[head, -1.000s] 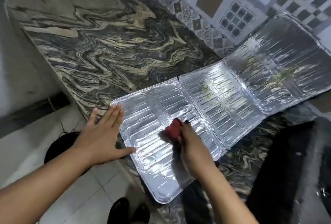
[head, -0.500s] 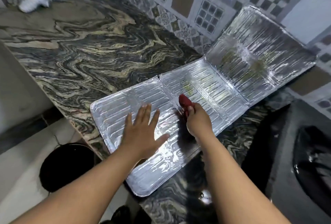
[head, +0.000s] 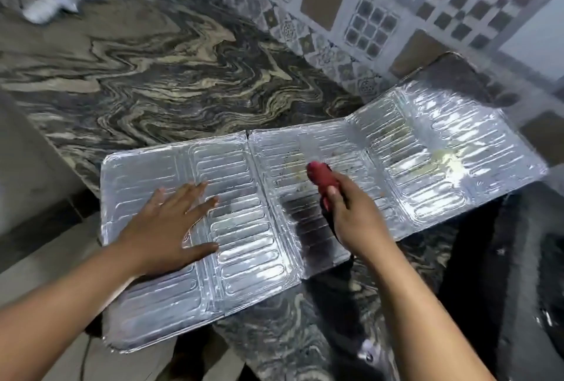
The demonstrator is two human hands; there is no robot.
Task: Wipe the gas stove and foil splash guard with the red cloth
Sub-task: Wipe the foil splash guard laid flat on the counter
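Observation:
The foil splash guard (head: 427,173) lies unfolded flat across the marble counter, its near-left corner hanging over the counter edge. Brownish stains mark its middle and right panels. My left hand (head: 171,222) presses flat on the left panel, fingers spread. My right hand (head: 351,216) is closed around the bunched red cloth (head: 320,174), whose tip touches the middle panel. The black gas stove (head: 518,274) sits at the right edge, only partly in view.
The swirled marble counter (head: 152,81) stretches back to a patterned tile wall (head: 351,14). A white crumpled thing (head: 48,5) lies in the far-left corner. Grey floor (head: 36,243) lies below the counter edge on the left.
My left hand slid from the guard's left edge onto its left panel. My right hand carried the red cloth from the left panel to the stained middle panel. The view shifted right.

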